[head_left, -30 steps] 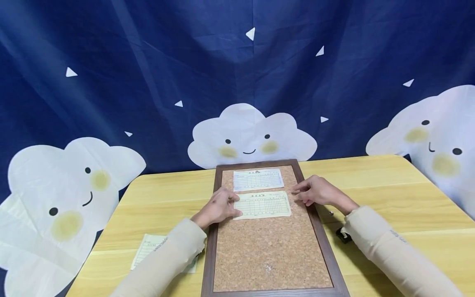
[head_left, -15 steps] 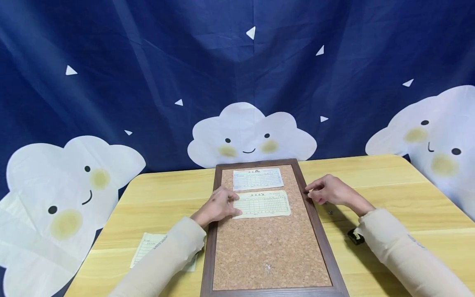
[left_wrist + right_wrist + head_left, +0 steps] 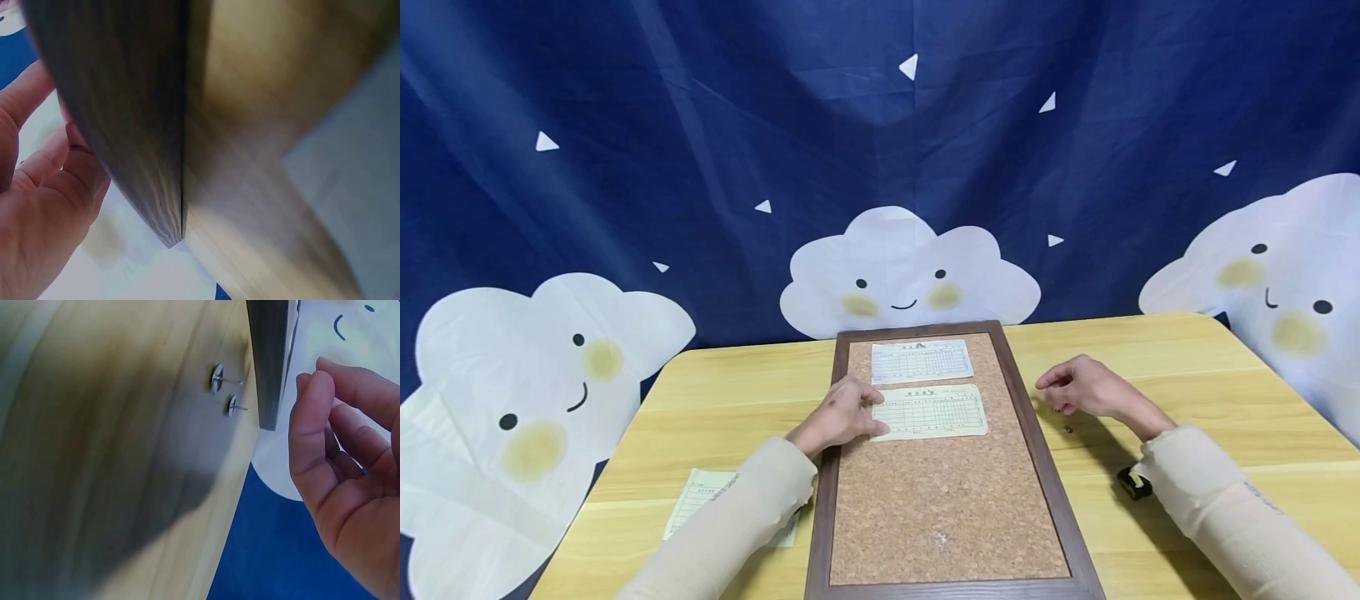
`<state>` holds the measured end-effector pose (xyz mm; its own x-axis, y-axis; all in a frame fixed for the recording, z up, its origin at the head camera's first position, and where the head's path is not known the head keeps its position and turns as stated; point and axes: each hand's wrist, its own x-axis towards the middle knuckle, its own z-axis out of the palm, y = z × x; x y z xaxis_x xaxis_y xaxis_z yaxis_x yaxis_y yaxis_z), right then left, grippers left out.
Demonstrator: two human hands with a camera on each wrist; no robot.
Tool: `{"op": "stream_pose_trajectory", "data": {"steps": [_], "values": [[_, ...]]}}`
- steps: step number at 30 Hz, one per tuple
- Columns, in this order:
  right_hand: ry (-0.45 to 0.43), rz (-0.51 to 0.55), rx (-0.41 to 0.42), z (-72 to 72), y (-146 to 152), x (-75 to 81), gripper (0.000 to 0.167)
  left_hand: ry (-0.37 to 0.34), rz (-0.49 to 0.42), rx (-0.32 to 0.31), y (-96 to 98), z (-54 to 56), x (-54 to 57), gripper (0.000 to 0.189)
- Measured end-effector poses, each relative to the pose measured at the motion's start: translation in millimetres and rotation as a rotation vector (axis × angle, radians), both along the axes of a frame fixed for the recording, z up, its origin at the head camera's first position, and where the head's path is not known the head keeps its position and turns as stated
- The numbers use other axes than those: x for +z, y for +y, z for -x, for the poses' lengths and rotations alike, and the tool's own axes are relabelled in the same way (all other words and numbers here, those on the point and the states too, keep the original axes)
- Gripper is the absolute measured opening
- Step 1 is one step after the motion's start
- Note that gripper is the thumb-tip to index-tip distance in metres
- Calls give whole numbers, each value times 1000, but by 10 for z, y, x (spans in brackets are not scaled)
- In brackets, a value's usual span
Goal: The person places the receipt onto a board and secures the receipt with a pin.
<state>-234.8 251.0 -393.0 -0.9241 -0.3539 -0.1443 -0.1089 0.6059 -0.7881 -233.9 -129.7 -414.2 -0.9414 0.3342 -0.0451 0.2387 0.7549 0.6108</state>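
Note:
My left hand [image 3: 841,413] rests on the cork board [image 3: 947,508], its thumb and fingertips touching the left edge of a pale yellow printed form [image 3: 934,414]. Above that form lies a bluish white printed form [image 3: 920,363], flat near the board's top. My right hand [image 3: 1088,388] hovers over the table just right of the frame, fingers loosely bent, with nothing visible between them. Beneath it, in the right wrist view, a larger-looking thumbtack [image 3: 217,379] and a second thumbtack [image 3: 232,406] lie on the wood, points sideways.
The board's dark wooden frame [image 3: 1051,475] stands slightly above the yellow wood table [image 3: 1240,400]. More printed paper [image 3: 694,502] lies left of the board, partly under the left sleeve. A small black object [image 3: 1133,483] sits near the right sleeve. A blue cloud-patterned curtain [image 3: 715,167] hangs behind.
My right hand has left the cork beside the yellow form's right edge and moved right, past the frame, over the table. The left hand stays on the form.

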Motion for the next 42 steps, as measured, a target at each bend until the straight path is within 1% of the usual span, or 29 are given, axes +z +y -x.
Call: {"op": "stream_pose_trajectory", "data": {"steps": [4,11,17,21,27,36,42], "values": [[-7,9,-4,-5,37,-23,21,4,3,-5,2,4,-7,44],[6,-9,-8,-19,115,-62,19,-17,-12,3,10,-8,11,44],[-14,1,-4,-36,164,-77,16,-22,-19,6,4,-6,10,45],[-28,4,-12,-45,184,-90,14,-20,-27,-4,6,-4,9,44],[-51,-14,-28,-56,193,-122,12,-18,-28,-6,19,-4,12,44],[-68,-46,-36,-51,198,-123,11,-20,-22,6,3,-1,-1,45],[-78,-60,-39,-39,185,-138,9,-14,-35,-9,-12,-5,-11,45]]}}
